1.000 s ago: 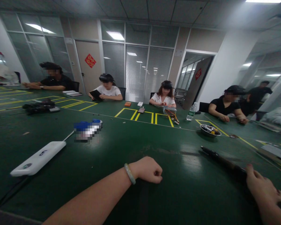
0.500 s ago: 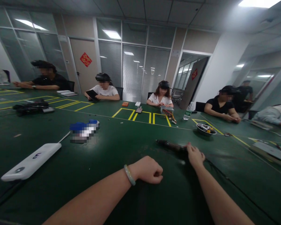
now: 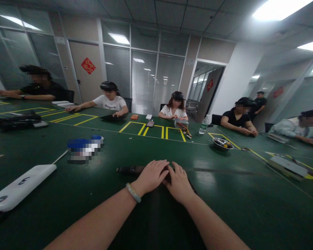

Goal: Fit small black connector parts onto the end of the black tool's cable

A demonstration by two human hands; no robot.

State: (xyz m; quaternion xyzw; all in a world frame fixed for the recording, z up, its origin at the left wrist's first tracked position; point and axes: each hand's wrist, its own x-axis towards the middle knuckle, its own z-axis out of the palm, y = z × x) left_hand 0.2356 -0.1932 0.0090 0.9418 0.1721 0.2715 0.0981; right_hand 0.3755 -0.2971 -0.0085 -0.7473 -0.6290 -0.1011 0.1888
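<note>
A dark, corded electric tool (image 3: 130, 170) lies crosswise on the green table (image 3: 106, 215), its tip pointing left. Over its middle and right part rests my left hand (image 3: 151, 176), with a pale bangle on the wrist and the fingers stretched out. My right hand (image 3: 179, 181), wearing a ring, lies at the tool's right end with its fingers spread. The fingertips of both hands meet or nearly meet. The hands cover much of the tool, and its cord shows only a little beside my right hand.
A white power strip (image 3: 23, 187) lies at the left, near a blurred blue and white item (image 3: 85, 149). Further off are a metal bowl (image 3: 223, 143), a water bottle (image 3: 204, 124), a grey box with wires (image 3: 181, 123) and several seated people.
The tool has moved left and nearer, in front of me. My left hand has opened from a fist onto it, and my right hand has come left beside it. The view has shifted slightly right.
</note>
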